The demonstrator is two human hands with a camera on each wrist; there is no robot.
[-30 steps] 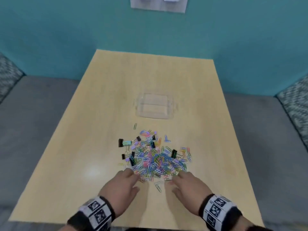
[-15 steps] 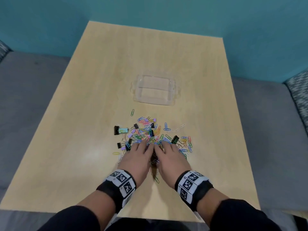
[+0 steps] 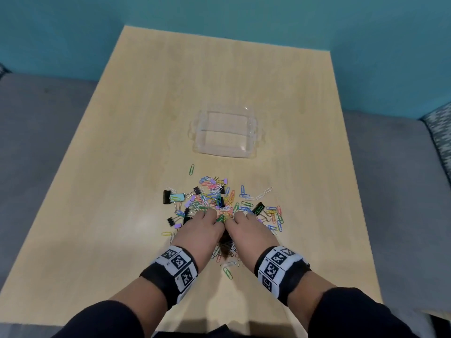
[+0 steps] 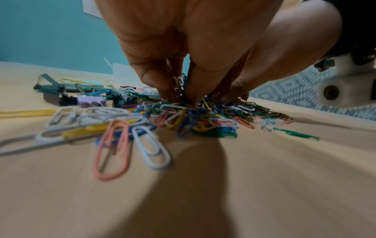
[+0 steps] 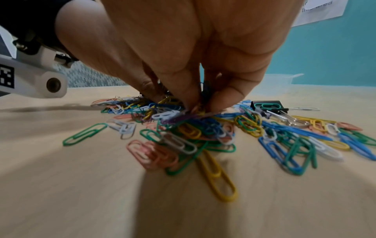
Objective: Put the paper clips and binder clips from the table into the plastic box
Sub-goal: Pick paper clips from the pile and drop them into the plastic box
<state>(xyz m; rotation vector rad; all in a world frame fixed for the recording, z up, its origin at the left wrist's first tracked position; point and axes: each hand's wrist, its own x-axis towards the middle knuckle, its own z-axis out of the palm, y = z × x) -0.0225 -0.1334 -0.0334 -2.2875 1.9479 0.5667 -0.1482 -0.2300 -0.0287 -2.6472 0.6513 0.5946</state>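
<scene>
Under both hands, a loose heap of paper clips [image 3: 219, 203] and binder clips [image 3: 169, 197] covers the worktop [image 3: 122, 142]. The left hand [image 3: 200, 230] and right hand [image 3: 249, 230] each pinch a tangled bunch with curled fingers. The clips look light, slippery and snag-prone, best scooped in bunches. The empty plastic box [image 3: 225, 135] sits just beyond the fingertips.

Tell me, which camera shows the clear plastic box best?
The head view: the whole plastic box sits beyond the clip pile. The right wrist view catches only a faint rim behind the fingers; the left wrist view hardly shows it.

Both forearms: dark long sleeves [image 3: 102, 318]. Each wrist: black band, white wristband [image 3: 177, 263] printed with square black-and-white fiducial markers. White camera housing [image 5: 30, 77], metal screws, visible beside right hand.
</scene>
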